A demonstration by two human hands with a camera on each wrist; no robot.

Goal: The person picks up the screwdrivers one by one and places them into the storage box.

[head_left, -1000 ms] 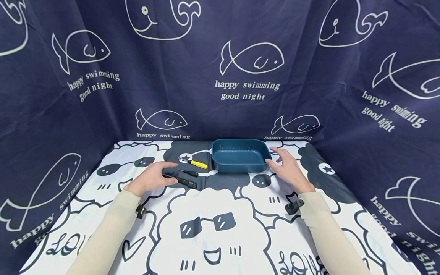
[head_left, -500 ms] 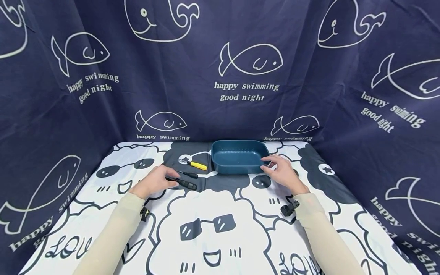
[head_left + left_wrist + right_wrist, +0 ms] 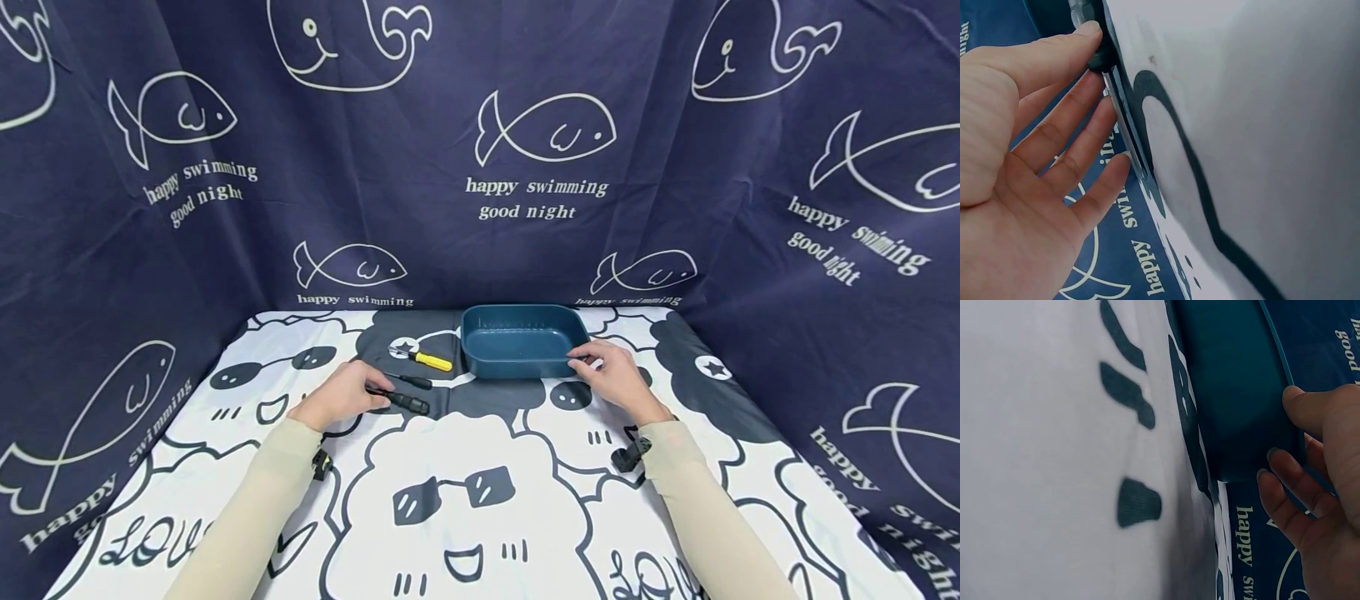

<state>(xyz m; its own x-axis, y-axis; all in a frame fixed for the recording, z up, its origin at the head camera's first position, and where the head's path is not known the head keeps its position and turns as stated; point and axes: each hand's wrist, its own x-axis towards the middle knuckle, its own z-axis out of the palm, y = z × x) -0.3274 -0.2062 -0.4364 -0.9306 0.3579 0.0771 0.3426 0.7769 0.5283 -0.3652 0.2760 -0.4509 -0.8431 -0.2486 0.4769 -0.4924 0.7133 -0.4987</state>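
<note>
In the head view, my left hand (image 3: 348, 393) pinches a black screwdriver (image 3: 408, 402) that lies on the cloth. Up close, the left wrist view has the thumb on the end of its dark handle (image 3: 1105, 50), the metal shaft running past the other fingers. Over on the right, my right hand (image 3: 617, 375) holds the front right corner of a dark teal rectangular bin (image 3: 517, 368). The thumb presses near the rim of the bin (image 3: 1244, 394) in the right wrist view; some fingertips are hidden behind it. Nothing shows inside the bin.
A thin black screwdriver (image 3: 416, 382) and a yellow-handled screwdriver (image 3: 433, 361) lie just behind the held one, left of the bin. A cartoon-print cloth (image 3: 465, 450) covers the table. Dark blue fish-print curtains (image 3: 420, 192) stand behind and at both sides.
My right hand has moved left from beside the bin and taken hold of its front corner. My left hand has closed its fingers on the black screwdriver.
</note>
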